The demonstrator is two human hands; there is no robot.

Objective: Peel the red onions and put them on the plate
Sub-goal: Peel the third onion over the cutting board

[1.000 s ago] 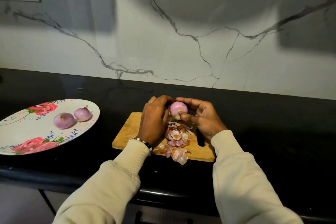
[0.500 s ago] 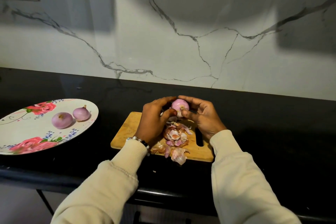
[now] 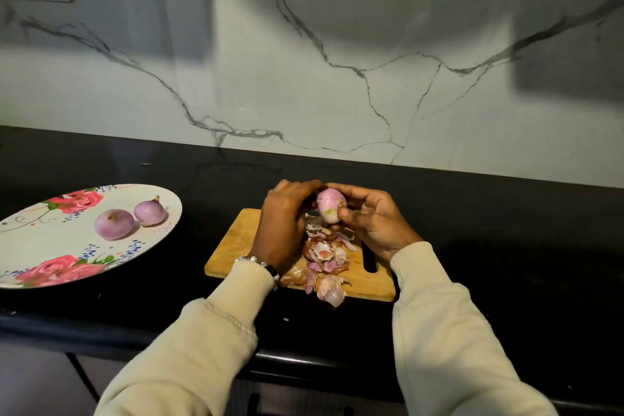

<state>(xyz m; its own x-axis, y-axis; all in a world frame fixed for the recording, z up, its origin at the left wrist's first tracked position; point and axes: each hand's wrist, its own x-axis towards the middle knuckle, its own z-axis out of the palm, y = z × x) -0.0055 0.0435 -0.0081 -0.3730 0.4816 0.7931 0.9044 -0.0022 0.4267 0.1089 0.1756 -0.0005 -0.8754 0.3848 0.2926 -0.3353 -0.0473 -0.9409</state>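
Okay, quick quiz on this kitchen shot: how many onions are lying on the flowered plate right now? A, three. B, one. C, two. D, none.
C: two peeled onions lie side by side on the flowered plate, while a third onion is held in both hands above the cutting board.

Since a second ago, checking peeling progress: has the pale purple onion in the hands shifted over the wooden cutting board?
No. The pale purple onion sits over the wooden cutting board's far edge as before; it has only turned.
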